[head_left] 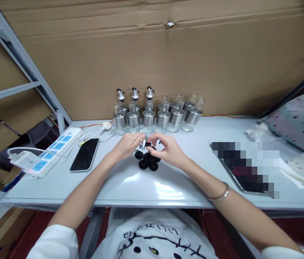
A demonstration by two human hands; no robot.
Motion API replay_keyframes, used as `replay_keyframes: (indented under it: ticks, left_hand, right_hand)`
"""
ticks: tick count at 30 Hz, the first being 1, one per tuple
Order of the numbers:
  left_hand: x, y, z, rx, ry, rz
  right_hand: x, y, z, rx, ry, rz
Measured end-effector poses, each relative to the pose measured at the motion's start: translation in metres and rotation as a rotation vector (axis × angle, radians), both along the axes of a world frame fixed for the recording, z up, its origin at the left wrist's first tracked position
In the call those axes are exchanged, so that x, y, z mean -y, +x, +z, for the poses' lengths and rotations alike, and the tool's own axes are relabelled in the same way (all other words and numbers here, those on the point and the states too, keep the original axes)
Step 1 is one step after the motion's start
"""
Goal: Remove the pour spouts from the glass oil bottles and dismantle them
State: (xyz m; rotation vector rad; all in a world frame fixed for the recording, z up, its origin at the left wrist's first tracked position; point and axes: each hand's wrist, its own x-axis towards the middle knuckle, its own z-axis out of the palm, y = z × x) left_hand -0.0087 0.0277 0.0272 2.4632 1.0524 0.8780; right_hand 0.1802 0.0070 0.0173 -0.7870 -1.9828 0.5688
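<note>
My left hand [129, 144] is closed around a silver pour spout [143, 144], its fingers covering part of it. From the other side, the thumb and fingers of my right hand [167, 150] pinch a black stopper piece [148, 144] at the spout's base. Just below both hands lies a small pile of round black stoppers [148, 160] on the table. Behind them stand two rows of glass bottles with steel sleeves [149, 118]. Three bottles in the back row, at the left, carry silver-and-black pour spouts [135, 93]; the others I can see have bare glass necks.
On the left are a black-screened phone [85, 155], a white power strip [56, 151] and a white cable with a round plug [106, 125]. A dark tablet-like device [245, 180], partly pixelated, lies at right near a crumpled plastic bag [260, 132]. Cardboard [152, 54] walls the back.
</note>
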Motion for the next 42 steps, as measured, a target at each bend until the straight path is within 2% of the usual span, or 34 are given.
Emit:
replay_keyframes:
  ticks: [5, 8, 11, 14, 20, 27, 33, 38, 42]
  left_hand:
    - [0.003, 0.002, -0.005, -0.123, 0.124, -0.01]
    - [0.003, 0.003, -0.007, -0.197, 0.285, 0.012]
    - [0.003, 0.003, -0.008, -0.148, 0.422, -0.007]
    - [0.003, 0.002, -0.007, -0.13, 0.494, -0.018]
    - [0.002, 0.002, -0.011, -0.202, 0.6, -0.022]
    - [0.002, 0.006, -0.017, -0.177, 0.63, 0.013]
    - [0.002, 0.006, -0.018, -0.196, 0.576, -0.024]
    - [0.004, 0.007, -0.015, -0.134, 0.519, -0.062]
    - [0.006, 0.009, -0.013, -0.085, 0.454, -0.089]
  right_hand:
    - [-0.004, 0.006, 0.001, -0.015, -0.063, -0.052]
    - [-0.006, 0.008, 0.0, -0.045, -0.148, -0.013]
    - [-0.007, 0.008, 0.0, -0.1, -0.206, 0.061]
    - [-0.009, 0.008, 0.0, -0.135, -0.246, 0.113]
    - [-0.012, 0.007, -0.004, -0.163, -0.382, 0.122]
    - [-0.013, 0.007, 0.001, -0.149, -0.44, 0.158]
    - [-0.015, 0.009, 0.001, -0.151, -0.443, 0.104]
    - [-0.015, 0.007, -0.002, -0.252, -0.548, 0.192]
    - [-0.013, 0.007, 0.0, -0.3, -0.569, 0.22]
